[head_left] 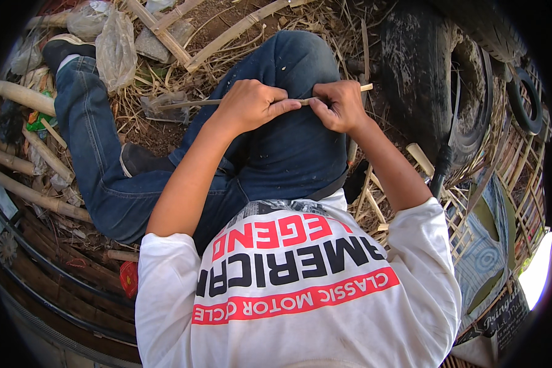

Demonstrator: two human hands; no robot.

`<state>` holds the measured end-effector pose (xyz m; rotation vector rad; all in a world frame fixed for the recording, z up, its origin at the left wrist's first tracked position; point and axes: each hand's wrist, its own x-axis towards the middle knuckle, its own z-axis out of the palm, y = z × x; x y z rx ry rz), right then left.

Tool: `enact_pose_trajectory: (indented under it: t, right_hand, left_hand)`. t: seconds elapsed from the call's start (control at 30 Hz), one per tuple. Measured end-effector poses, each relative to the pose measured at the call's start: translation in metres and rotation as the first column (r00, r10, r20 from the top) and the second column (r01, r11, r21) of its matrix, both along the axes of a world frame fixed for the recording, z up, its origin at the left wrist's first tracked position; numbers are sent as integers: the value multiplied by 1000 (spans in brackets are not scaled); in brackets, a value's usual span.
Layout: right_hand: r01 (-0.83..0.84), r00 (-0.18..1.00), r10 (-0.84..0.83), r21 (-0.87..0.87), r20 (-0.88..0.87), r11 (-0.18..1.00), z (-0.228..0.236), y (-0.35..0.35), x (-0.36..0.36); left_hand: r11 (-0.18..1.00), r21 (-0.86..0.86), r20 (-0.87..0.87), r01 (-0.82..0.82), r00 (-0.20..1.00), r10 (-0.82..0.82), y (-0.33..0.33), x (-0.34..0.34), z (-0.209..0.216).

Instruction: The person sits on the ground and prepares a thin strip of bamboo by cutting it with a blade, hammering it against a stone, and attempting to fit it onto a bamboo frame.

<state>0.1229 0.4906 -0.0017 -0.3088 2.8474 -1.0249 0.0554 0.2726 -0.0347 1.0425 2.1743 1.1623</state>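
Note:
A thin pale strip, by its look split bamboo (193, 103), runs level across my raised knee. My left hand (249, 105) is closed round it, thumb pointing to the right along the strip. Close beside it, my right hand (339, 105) pinches the same strip with the thumb bent under. One end sticks out a short way past the right fist; the longer end reaches left beyond my left wrist. Between the two thumbs a short stretch shows. Fingers hide the rest of the gripped parts.
Bamboo poles (40, 197) and cut pieces lie on the left. A clear plastic bag (116, 52) rests near my shoe. Old tyres (414, 80) stand at the right. Near them is a knife-like tool with a dark handle (441, 165). Dry straw (270, 46) covers the ground ahead.

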Motion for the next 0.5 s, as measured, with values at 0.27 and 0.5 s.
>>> enact_pose_trajectory:
  t: [0.27, 0.5]
  right_hand:
    - [9, 999, -6, -57, 48, 998, 1, 1, -3]
    - [-25, 996, 33, -103, 83, 994, 35, -2, -1]
  left_hand:
    - [999, 2, 21, 37, 999, -37, 0, -4, 1]
    - [992, 80, -4, 99, 995, -99, -5, -6, 42]
